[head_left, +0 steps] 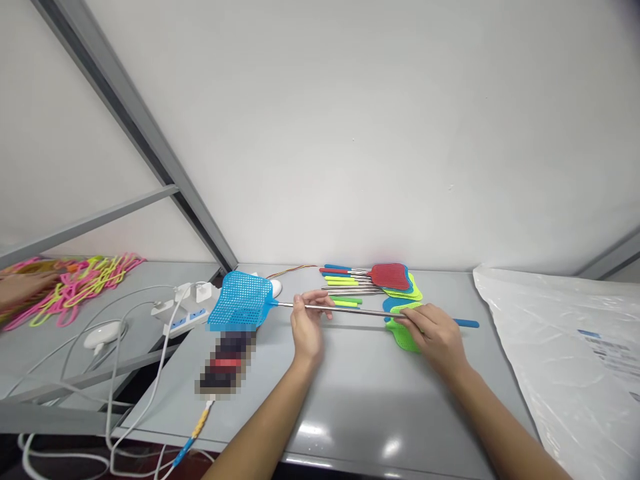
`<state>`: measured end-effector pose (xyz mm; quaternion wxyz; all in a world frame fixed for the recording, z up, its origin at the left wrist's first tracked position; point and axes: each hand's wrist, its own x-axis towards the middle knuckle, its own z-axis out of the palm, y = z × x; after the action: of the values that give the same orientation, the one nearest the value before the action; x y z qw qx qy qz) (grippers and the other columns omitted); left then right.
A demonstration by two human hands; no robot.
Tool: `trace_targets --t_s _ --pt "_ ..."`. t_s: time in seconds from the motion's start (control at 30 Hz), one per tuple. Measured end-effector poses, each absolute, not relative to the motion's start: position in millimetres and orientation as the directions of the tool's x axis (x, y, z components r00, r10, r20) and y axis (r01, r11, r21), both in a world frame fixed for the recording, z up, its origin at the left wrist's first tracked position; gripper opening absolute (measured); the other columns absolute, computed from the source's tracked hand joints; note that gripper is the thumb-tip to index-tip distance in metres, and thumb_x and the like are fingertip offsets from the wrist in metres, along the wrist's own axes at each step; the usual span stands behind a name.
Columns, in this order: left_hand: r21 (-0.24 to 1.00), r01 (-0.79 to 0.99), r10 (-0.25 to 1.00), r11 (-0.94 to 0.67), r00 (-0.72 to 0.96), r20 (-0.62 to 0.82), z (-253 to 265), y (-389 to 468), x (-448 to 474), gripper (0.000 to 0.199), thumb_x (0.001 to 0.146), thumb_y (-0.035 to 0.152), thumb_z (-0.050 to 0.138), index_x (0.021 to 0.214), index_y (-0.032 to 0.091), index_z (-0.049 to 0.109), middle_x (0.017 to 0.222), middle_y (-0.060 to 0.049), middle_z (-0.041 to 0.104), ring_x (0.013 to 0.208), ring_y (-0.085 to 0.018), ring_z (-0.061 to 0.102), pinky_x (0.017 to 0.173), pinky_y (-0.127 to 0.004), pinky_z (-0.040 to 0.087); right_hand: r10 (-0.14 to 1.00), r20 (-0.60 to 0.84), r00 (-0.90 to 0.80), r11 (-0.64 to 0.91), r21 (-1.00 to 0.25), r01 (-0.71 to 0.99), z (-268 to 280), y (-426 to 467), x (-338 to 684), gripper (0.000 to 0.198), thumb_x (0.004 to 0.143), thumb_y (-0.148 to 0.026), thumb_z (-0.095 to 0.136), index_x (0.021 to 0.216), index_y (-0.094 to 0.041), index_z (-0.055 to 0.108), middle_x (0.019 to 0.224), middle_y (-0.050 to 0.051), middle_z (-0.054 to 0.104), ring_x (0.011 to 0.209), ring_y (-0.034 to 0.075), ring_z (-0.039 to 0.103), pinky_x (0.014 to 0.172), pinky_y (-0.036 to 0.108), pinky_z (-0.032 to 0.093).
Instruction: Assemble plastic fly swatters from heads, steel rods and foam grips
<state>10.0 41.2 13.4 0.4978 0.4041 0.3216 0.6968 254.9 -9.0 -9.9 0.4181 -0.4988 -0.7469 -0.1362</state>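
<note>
A pale wall rises behind a smooth grey tabletop (360, 400), with a slanting grey metal frame (135, 113) to its left. At right lies a large crinkled white plastic bag (560, 347) bearing a printed label, its contents hidden from view. Above the middle of the tabletop, a person holds a long blue fly swatter (360, 311) with a perforated head and thin metal rod. The left hand (309, 330), palm up and half open, has its thumb over the rod near the head, fingers loosely curled; the right hand (436, 333), closed, grips the rod beside the blue handle and partly covers the loose green swatter head (405, 337) below. Near the wall sits a stack of red, blue and yellow-green plastic fly swatters (393, 275), handles pointing left. At far left, another person's hand (30, 290) rests among tangled pink and yellow cords (90, 287). White plugs fill part of a white power strip (183, 323) trailing white cables. The blue head overlaps the top of a pixelated dark rectangular device (226, 365). Just beside that head is a small rounded white object (276, 288).
</note>
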Motion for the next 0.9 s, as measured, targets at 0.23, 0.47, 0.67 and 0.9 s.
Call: trace_targets --t_s 0.23,0.47,0.67,0.9 --pt "0.840 -0.459 0.957 -0.290 -0.130 0.259 12.7 38.7 16.2 0.049 0.094 0.050 0.030 0.084 0.015 0.063 0.079 -0.009 0.067 0.067 -0.016 0.057 0.058 -0.027 0.043 0.639 0.757 -0.139 0.461 -0.231 0.857 -9.2 -10.7 250.8 0.013 0.090 -0.024 0.056 0.091 -0.021 0.069 0.075 0.004 0.066 0.070 0.015 0.057 0.064 0.028 0.040" --pt "0.851 -0.462 0.967 -0.250 -0.067 0.247 10.8 38.6 16.6 0.048 0.094 0.050 0.029 0.088 0.016 0.063 0.089 -0.011 0.070 0.072 -0.017 0.060 0.062 -0.029 0.044 0.641 0.754 -0.145 0.469 -0.235 0.851 -9.1 -10.5 252.2 0.011 0.089 -0.022 0.058 0.092 -0.020 0.068 0.075 0.004 0.065 0.069 0.014 0.055 0.065 0.027 0.040" --pt "0.855 -0.469 0.970 -0.220 -0.011 0.244 9.1 39.0 17.6 0.048 0.094 0.052 0.028 0.090 0.017 0.062 0.091 -0.011 0.070 0.080 -0.021 0.063 0.063 -0.031 0.045 0.629 0.760 -0.162 0.463 -0.200 0.864 -12.3 -9.9 255.9 0.011 0.089 -0.023 0.058 0.092 -0.020 0.068 0.073 0.003 0.063 0.067 0.014 0.053 0.063 0.026 0.038" --pt "0.858 -0.476 0.969 -0.194 0.042 0.243 12.2 37.5 18.2 0.049 0.093 0.055 0.029 0.090 0.017 0.060 0.089 -0.011 0.070 0.086 -0.023 0.064 0.065 -0.032 0.045 0.650 0.747 -0.140 0.442 -0.222 0.869 -13.6 -11.1 253.3 0.014 0.090 -0.025 0.055 0.090 -0.020 0.068 0.072 0.003 0.062 0.067 0.014 0.053 0.062 0.026 0.037"
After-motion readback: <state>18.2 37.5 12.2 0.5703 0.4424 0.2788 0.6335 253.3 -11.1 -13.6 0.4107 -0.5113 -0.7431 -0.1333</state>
